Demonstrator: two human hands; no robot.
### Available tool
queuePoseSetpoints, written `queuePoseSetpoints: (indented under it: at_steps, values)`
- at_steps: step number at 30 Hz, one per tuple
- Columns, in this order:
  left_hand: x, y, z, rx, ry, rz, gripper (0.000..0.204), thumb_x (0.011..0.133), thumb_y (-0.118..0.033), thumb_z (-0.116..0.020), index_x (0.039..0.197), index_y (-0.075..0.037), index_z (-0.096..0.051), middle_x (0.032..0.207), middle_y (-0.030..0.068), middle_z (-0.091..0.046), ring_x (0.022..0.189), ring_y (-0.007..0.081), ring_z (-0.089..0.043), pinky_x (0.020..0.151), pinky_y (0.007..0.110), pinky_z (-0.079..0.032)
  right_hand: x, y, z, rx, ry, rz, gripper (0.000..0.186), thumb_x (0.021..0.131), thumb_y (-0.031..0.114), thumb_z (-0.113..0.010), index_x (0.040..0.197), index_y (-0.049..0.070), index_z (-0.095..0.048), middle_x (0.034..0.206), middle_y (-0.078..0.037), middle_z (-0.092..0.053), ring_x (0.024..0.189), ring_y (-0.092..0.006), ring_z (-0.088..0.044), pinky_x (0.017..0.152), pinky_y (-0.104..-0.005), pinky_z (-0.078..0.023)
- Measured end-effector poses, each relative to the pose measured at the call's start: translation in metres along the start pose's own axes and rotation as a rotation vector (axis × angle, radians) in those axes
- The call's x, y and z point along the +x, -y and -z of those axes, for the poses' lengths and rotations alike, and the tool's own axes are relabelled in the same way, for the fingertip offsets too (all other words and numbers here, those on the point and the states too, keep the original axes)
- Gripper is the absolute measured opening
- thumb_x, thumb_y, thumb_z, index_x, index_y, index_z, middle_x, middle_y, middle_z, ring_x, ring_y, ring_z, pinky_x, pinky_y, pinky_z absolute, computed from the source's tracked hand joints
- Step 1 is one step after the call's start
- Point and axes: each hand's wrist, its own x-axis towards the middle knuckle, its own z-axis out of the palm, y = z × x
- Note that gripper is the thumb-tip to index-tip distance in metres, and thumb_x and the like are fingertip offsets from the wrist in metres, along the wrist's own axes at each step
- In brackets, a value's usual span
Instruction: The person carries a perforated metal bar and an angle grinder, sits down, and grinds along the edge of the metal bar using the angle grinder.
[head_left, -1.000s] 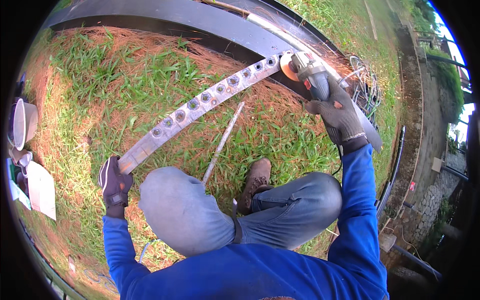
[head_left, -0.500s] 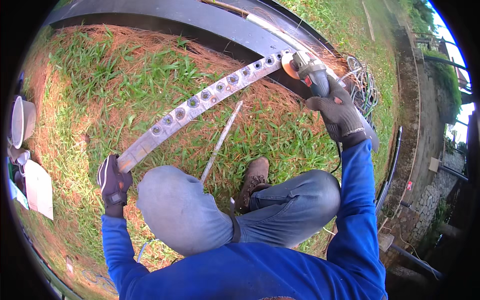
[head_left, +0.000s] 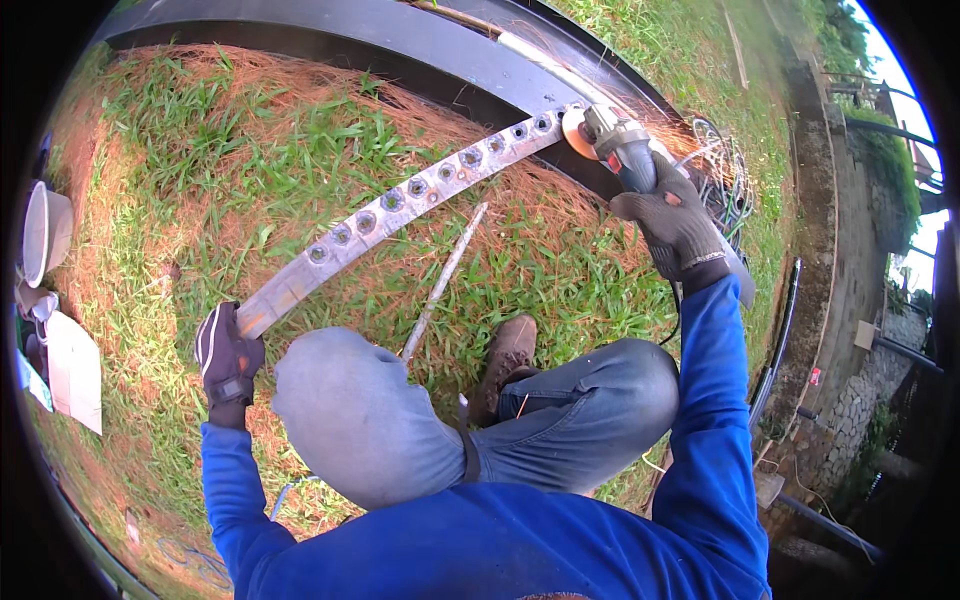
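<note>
A long metal bar (head_left: 425,195) with a row of round holes slants up from left to right over the grass. My left hand (head_left: 229,352), in a dark glove, is wrapped round its near end. In my gloved right hand (head_left: 682,222) is an angle grinder (head_left: 626,148), gripped by its body. The orange-brown grinding disc (head_left: 577,132) touches the bar's far end, which rests by a dark steel beam (head_left: 440,75). Sparks (head_left: 690,130) fly off to the right of the grinder.
A thin rod (head_left: 447,280) lies on the grass before my knees. Coiled cables (head_left: 730,180) lie right of the grinder. A pale pipe (head_left: 560,68) runs along the beam. At the far left stand a grey basin (head_left: 58,235) and a white board (head_left: 75,372). A stone wall (head_left: 850,430) borders the right.
The bar has shifted very slightly to the right in view. The grinder stays against its far end, still throwing sparks, and both hands keep their hold.
</note>
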Motion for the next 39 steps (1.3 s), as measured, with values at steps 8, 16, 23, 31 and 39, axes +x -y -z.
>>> queuePoseSetpoints:
  at_steps: [8,16,23,31,39]
  values:
    - [0.003,-0.002,0.003,-0.004,-0.013,-0.023,0.026,0.079,-0.003,-0.075,0.103,-0.004,-0.066,0.089,0.0214,-0.068,0.084,0.0506,-0.067,0.075,0.056,-0.054,0.005,-0.008,-0.002,0.081,-0.036,0.035,0.082,0.074,0.021,-0.097,0.150,0.007,-0.069,0.133,-0.014,-0.080,0.121,-0.0288,-0.076,0.104,-0.0424,-0.060]
    - [0.004,-0.002,0.004,0.007,0.004,-0.007,0.026,0.080,-0.004,-0.074,0.105,-0.004,-0.068,0.091,0.0212,-0.070,0.085,0.0500,-0.068,0.077,0.056,-0.055,0.009,-0.002,0.002,0.064,-0.033,0.018,0.086,0.072,0.019,-0.098,0.152,0.006,-0.069,0.133,-0.013,-0.080,0.119,-0.0253,-0.076,0.102,-0.0418,-0.061]
    - [0.005,-0.002,0.005,0.031,0.011,-0.006,0.023,0.081,-0.005,-0.076,0.103,-0.005,-0.067,0.090,0.0212,-0.069,0.086,0.0493,-0.068,0.077,0.056,-0.055,0.011,0.010,0.008,-0.165,-0.044,-0.049,0.084,0.081,0.018,-0.090,0.159,0.005,-0.063,0.125,-0.009,-0.078,0.107,-0.0187,-0.073,0.093,-0.0362,-0.059]
    - [0.007,-0.007,0.009,0.057,-0.006,0.002,0.027,0.080,-0.009,-0.082,0.102,-0.006,-0.068,0.089,0.0199,-0.069,0.085,0.0478,-0.069,0.075,0.054,-0.056,0.002,0.017,0.007,0.032,-0.012,-0.041,0.083,0.081,0.018,-0.090,0.159,0.007,-0.064,0.115,-0.009,-0.079,0.092,-0.0170,-0.073,0.081,-0.0341,-0.060]
    - [0.008,-0.006,0.010,0.051,-0.012,-0.036,0.026,0.079,-0.007,-0.080,0.103,-0.006,-0.068,0.089,0.0200,-0.069,0.084,0.0480,-0.069,0.075,0.055,-0.055,-0.019,0.028,0.012,0.067,-0.039,-0.048,0.072,0.079,0.009,-0.089,0.149,0.005,-0.070,0.113,-0.005,-0.076,0.096,-0.0151,-0.070,0.083,-0.0336,-0.057]
